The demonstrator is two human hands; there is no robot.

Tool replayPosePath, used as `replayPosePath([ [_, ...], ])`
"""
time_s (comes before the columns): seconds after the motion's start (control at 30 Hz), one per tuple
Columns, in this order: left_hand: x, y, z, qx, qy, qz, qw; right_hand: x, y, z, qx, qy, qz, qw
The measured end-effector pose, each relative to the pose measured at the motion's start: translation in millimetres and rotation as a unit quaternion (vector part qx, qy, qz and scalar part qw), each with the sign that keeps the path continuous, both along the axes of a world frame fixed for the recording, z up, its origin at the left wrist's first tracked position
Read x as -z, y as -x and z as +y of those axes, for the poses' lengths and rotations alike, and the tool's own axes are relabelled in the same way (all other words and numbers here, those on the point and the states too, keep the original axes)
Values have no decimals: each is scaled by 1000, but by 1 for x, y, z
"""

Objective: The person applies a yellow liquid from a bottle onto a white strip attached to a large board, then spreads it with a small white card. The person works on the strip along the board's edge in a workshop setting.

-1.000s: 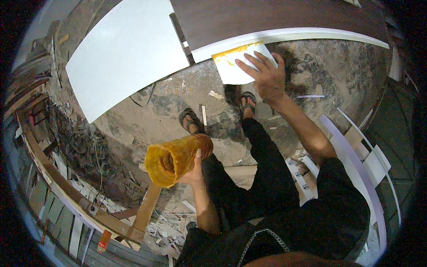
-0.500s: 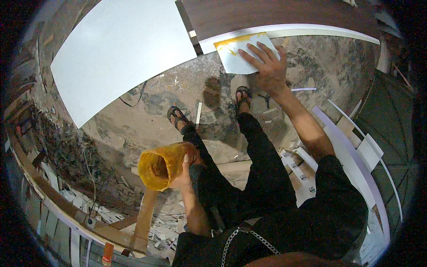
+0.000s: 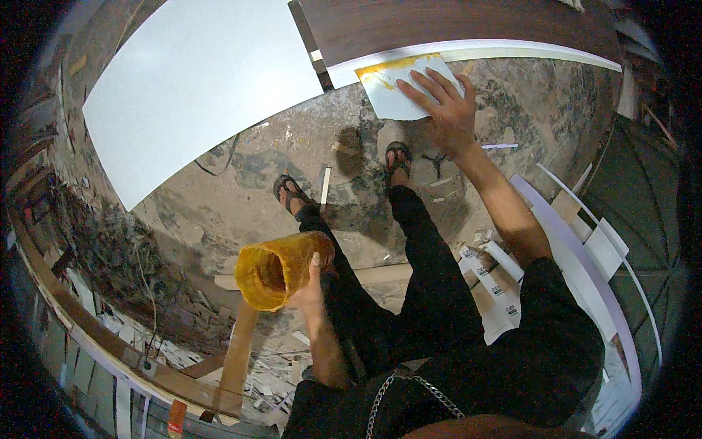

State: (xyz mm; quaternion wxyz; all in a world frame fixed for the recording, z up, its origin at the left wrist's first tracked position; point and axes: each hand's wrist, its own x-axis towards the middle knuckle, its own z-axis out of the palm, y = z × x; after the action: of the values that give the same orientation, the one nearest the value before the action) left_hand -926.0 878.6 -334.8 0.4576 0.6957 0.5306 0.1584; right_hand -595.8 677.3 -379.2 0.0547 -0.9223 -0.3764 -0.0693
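Note:
My left hand point(image 3: 316, 282) grips a yellow, glue-stained can point(image 3: 279, 268) held low at my left side, its open mouth tilted toward the left. My right hand point(image 3: 444, 108) reaches forward and holds a small white card point(image 3: 395, 86) smeared with yellow along its top edge. The card hangs just below the white edge of a dark brown wood panel point(image 3: 439, 25). My legs in black trousers and my sandalled feet point(image 3: 292, 194) stand on the stained concrete floor point(image 3: 219, 197) below.
A large white sheet point(image 3: 190, 80) lies to the upper left, beside the brown panel. White strips and boards point(image 3: 578, 241) lean at the right. Wood offcuts and white scraps point(image 3: 241, 358) litter the floor at lower left, along a long wooden edge point(image 3: 95, 336).
My right hand has carried the card a little left and closer to the panel's white edge. The can in my left hand has stayed low, shifting slightly as my view moved.

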Motion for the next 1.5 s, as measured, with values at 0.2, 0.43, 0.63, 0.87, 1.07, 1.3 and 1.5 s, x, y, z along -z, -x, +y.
replayPosePath([
  [0.2, -5, -6, -4, 18, 3, -15, 1000, 4, -3, 0, 4, -7, 43, 999],
  [0.43, -8, -8, 4, 14, -12, -17, 1000, -10, 2, 1, 5, 47, 69, 996],
  [0.63, -11, -3, 12, -2, -6, 9, 1000, -13, 43, 5, -2, 14, 119, 993],
  [0.87, -9, 11, 26, -15, 23, -21, 999, -13, 30, 46, -29, -16, 31, 999],
  [1.07, -9, 16, 33, 1, -35, -26, 999, -9, 25, 44, -19, 2, 23, 1000],
  [1.3, 3, 31, 34, -28, -7, -41, 999, -1, 19, 48, -21, 4, 13, 1000],
  [1.5, 2, 25, 32, 0, -49, -67, 997, 2, 20, 45, -8, 19, 18, 1000],
])
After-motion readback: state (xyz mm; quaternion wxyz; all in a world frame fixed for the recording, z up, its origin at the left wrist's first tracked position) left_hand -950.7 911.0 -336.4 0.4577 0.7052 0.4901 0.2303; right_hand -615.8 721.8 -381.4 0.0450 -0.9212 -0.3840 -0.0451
